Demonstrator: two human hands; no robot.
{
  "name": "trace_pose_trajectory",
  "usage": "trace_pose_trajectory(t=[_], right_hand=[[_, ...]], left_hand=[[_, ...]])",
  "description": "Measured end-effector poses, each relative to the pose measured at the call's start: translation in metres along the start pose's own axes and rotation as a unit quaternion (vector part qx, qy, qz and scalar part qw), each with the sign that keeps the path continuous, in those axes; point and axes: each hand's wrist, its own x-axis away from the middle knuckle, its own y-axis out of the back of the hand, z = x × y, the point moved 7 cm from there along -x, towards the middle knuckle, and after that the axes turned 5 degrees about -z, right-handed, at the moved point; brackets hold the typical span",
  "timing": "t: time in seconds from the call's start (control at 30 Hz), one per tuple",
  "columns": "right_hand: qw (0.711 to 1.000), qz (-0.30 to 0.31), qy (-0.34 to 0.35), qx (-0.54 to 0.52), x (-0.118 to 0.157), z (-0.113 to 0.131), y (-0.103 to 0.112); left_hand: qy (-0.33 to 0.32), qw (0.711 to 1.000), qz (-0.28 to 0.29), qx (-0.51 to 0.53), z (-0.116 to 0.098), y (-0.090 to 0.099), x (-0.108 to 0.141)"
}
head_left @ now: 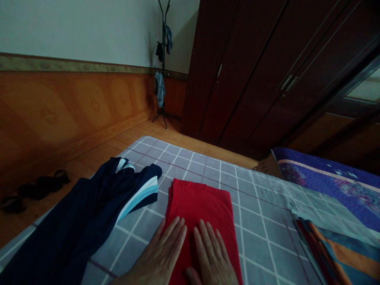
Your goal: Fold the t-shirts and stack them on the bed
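Head view: fingers (172,233) of the left hand (160,253) and right hand (212,255) rest outstretched, flat on the folded red cloth (204,202), which reaches beyond them. The cloth has a bed (261,225) beneath, navy clothing (80,213) to its left, striped fabric (350,253) to its right.

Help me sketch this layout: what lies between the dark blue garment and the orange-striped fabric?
The head view shows a folded red cloth under the left hand and right hand, with checked sheet on either side.
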Motion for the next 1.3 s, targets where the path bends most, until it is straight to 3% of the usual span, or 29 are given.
trace_pose_trajectory(t=[0.1,0.2,0.3,0.37,0.47,0.53,0.63,0.73,0.87,1.0,1.17,1.3], right_hand=[[0.998,0.046,-0.012,-0.029,-0.034,-0.001,-0.002],[0.993,0.077,-0.088,-0.022,-0.035,-0.044,-0.006],[0.981,0.054,-0.188,0.008,-0.021,-0.080,0.002],[0.981,0.040,-0.191,-0.002,-0.018,-0.072,0.010],[0.990,0.069,-0.104,-0.062,-0.021,-0.031,0.014],[0.989,0.088,-0.095,-0.071,-0.017,-0.022,0.014],[0.978,0.078,-0.195,-0.023,0.008,-0.053,0.017],[0.960,0.057,-0.274,0.009,0.043,-0.081,0.028],[0.954,0.058,-0.292,-0.018,0.059,-0.066,0.051],[0.940,0.099,-0.323,-0.053,0.053,-0.044,0.059],[0.896,0.206,-0.382,-0.093,0.059,-0.051,0.046],[0.878,0.244,-0.402,-0.090,0.061,-0.054,0.045]], left_hand=[[0.019,0.999,0.020,0.026,-0.007,0.016,0.003],[0.039,0.997,0.048,0.052,-0.013,0.030,0.003],[0.048,0.994,0.072,0.066,-0.013,0.033,0.002],[0.049,0.994,0.063,0.068,-0.012,0.031,0.002],[0.037,0.997,0.026,0.062,-0.013,0.031,0.003],[0.032,0.998,0.011,0.057,-0.013,0.033,0.004],[0.046,0.998,-0.015,0.051,-0.011,0.038,0.004],[0.090,0.992,-0.084,0.039,0.001,0.046,0.003],[0.170,0.973,-0.157,0.020,0.024,0.052,0.002],[0.224,0.963,-0.147,0.026,0.038,0.062,-0.008],[0.323,0.928,-0.139,0.123,0.063,0.073,-0.033],[0.346,0.932,-0.083,0.073,0.076,0.076,-0.056]])
